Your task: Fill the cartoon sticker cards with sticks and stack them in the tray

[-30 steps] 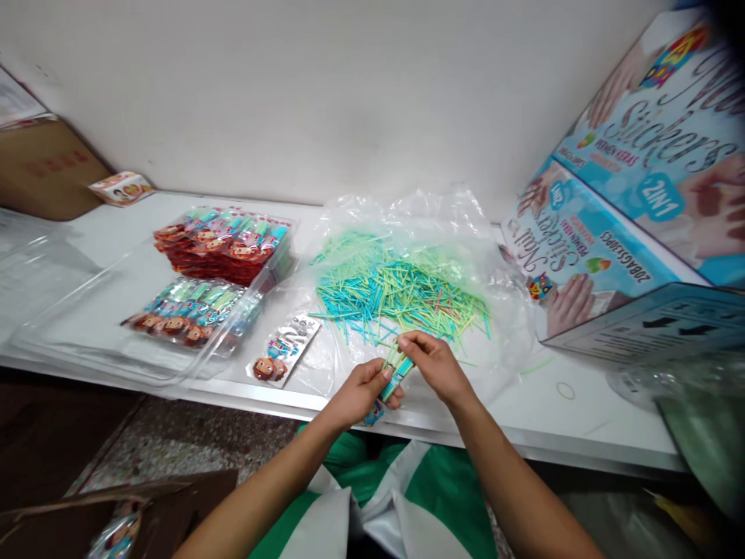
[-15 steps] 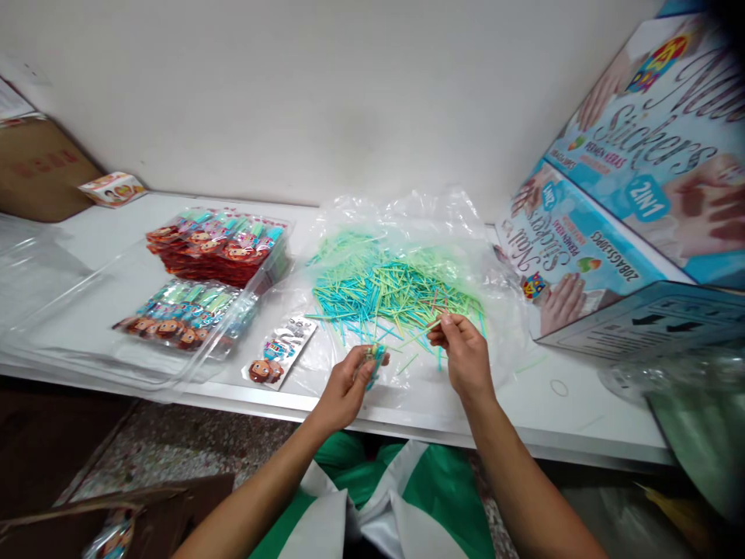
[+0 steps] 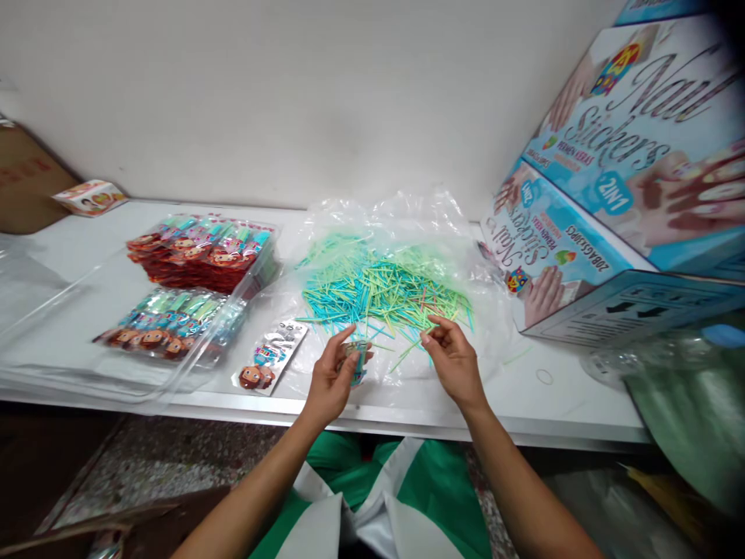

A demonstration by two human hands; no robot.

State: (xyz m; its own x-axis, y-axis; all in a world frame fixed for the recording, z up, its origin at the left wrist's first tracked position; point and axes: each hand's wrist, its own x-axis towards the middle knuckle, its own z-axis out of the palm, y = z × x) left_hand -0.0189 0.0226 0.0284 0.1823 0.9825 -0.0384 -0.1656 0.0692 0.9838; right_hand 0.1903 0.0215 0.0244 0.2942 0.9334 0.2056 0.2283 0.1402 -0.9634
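Observation:
My left hand (image 3: 331, 373) is closed on a small clear packet (image 3: 356, 359) with blue print, held just above the white table (image 3: 559, 404). My right hand (image 3: 452, 357) pinches a thin green stick (image 3: 412, 351) between thumb and forefinger, a little to the right of the packet. Just beyond both hands lies a heap of thin blue, green and yellow sticks (image 3: 384, 291) on a clear plastic sheet (image 3: 401, 213).
A single printed packet (image 3: 268, 359) lies left of my hands. Two stacks of filled packets (image 3: 201, 252) (image 3: 166, 326) rest on a clear tray (image 3: 52, 326). Large "Nail Stickers" cartons (image 3: 605, 178) stand at the right, a small box (image 3: 88, 197) far left.
My hands came apart. The right hand went to the stick heap and came back with one stick; the left keeps the packet and has lifted slightly.

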